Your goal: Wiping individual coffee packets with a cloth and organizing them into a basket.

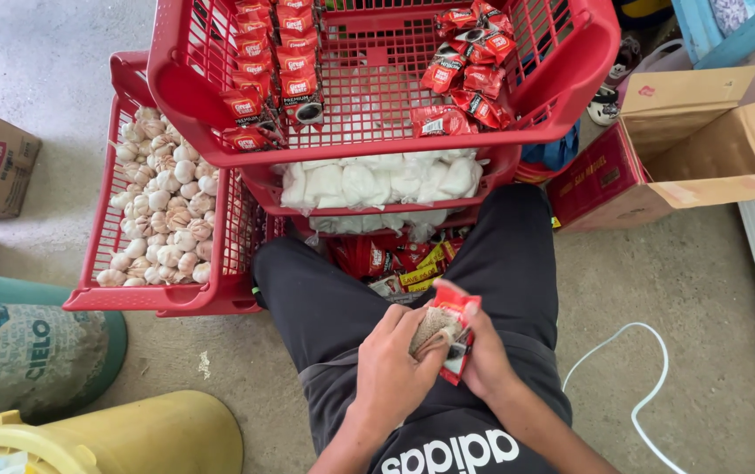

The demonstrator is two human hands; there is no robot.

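Holding a small red sachet [448, 329] over my lap, I pinch it between both hands: left hand [392, 364] fingers curl around its pale front, right hand [485, 355] fingers close on its back edge, below the red crates [377, 88].

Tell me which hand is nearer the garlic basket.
Left. The left hand grips the red sachet on the side toward the garlic basket; the right hand holds the sachet's far side, farther from it.
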